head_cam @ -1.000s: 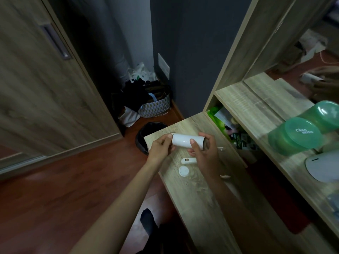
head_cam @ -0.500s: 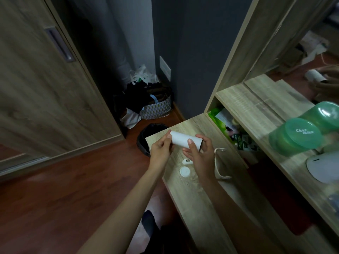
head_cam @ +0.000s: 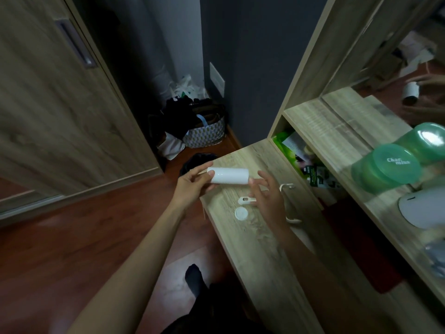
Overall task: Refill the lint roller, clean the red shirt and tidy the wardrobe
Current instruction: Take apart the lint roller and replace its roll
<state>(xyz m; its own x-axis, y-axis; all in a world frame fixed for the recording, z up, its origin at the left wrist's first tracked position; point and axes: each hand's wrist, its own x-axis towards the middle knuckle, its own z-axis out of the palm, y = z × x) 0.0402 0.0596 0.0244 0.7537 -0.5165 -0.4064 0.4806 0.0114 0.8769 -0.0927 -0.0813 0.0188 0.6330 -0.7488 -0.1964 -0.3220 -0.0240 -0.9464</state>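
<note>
A white lint roller refill roll (head_cam: 228, 175) lies level in the air over the far end of the wooden table (head_cam: 272, 256). My left hand (head_cam: 195, 183) grips its left end. At the roll's right end, my right hand (head_cam: 266, 194) has its fingers spread, the fingertips touching or just off the roll. Under the hands on the table lie the white lint roller handle (head_cam: 245, 200) and a round white cap (head_cam: 241, 213). Red cloth (head_cam: 356, 239) shows low in the shelf to the right.
A black bin (head_cam: 196, 160) stands on the floor beyond the table's end, with a patterned basket of dark clothes (head_cam: 204, 131) behind it. A wardrobe door (head_cam: 55, 97) is on the left. Green tubs (head_cam: 385, 169) sit on the right shelf by a mirror.
The roll has swung back to level and shifted towards my left hand. My right hand has loosened from gripping the roll to spread fingers at its right end.
</note>
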